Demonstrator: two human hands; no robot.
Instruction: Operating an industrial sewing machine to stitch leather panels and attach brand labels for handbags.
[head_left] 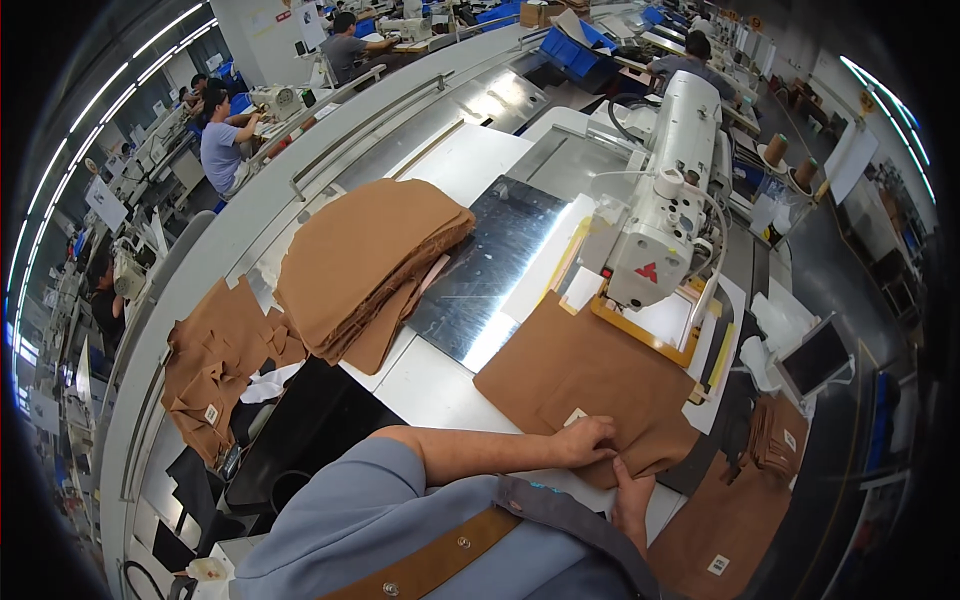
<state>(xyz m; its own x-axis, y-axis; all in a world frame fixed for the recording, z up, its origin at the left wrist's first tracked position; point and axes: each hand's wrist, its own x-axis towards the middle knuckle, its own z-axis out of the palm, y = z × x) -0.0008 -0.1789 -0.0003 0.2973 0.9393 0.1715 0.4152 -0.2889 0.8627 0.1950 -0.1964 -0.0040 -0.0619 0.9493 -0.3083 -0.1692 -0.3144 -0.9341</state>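
A brown fabric piece [540,370] with a small pale label [574,416] lies under my hands, reaching up to the yellow frame [640,345] of the white sewing machine [655,220]. My left hand [588,440] has curled fingers closed on the fabric, beside the label. Just below it, my right hand [630,495] grips the rumpled lower edge of the same piece. What lies under the fingertips is partly hidden.
A stack of brown panels [360,260] and a steel plate [490,260] are left of the machine. Crumpled brown pieces [220,360] lie far left, more [775,440] at right beside a dark screen [815,355]. Co-workers [225,145] sit at machines beyond a curved rail.
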